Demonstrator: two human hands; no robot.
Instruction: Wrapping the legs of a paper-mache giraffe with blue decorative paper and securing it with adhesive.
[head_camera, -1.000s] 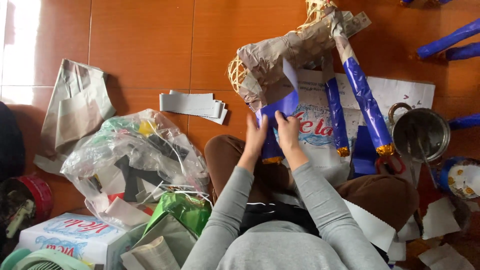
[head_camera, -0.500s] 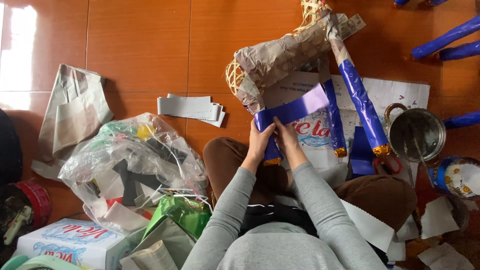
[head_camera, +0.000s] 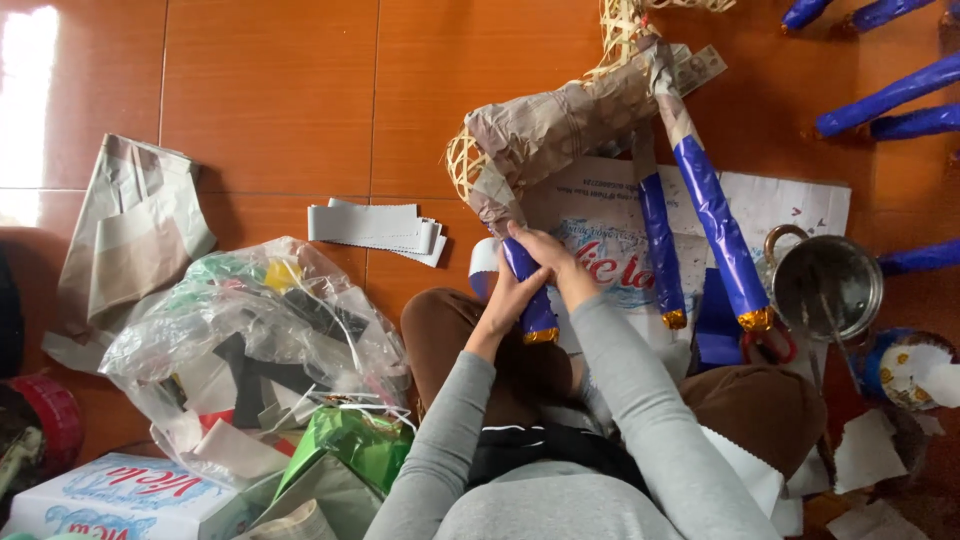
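A woven, paper-covered animal frame (head_camera: 570, 125) lies on the floor in front of me, its legs pointing toward me. Both hands are wrapped around its nearest leg (head_camera: 532, 312), which is covered in blue paper with a gold band at the foot. My left hand (head_camera: 512, 295) grips the leg from the left. My right hand (head_camera: 555, 262) presses on it from the right and above. Two other blue-wrapped legs (head_camera: 715, 225) lie to the right, resting on a flattened cardboard sheet (head_camera: 790, 205).
A metal pot (head_camera: 828, 287) and red-handled scissors (head_camera: 768, 345) sit at right, with a small container (head_camera: 905, 370) beyond. Loose blue-wrapped sticks (head_camera: 885, 100) lie at top right. A stack of grey paper strips (head_camera: 375, 228), a clear plastic bag (head_camera: 250, 340) of scraps, folded paper (head_camera: 135, 230) and a box (head_camera: 130, 495) lie at left.
The blue paper sheet that both hands held open has been wound around the frame's nearest leg. The hands moved down and closed on that leg.
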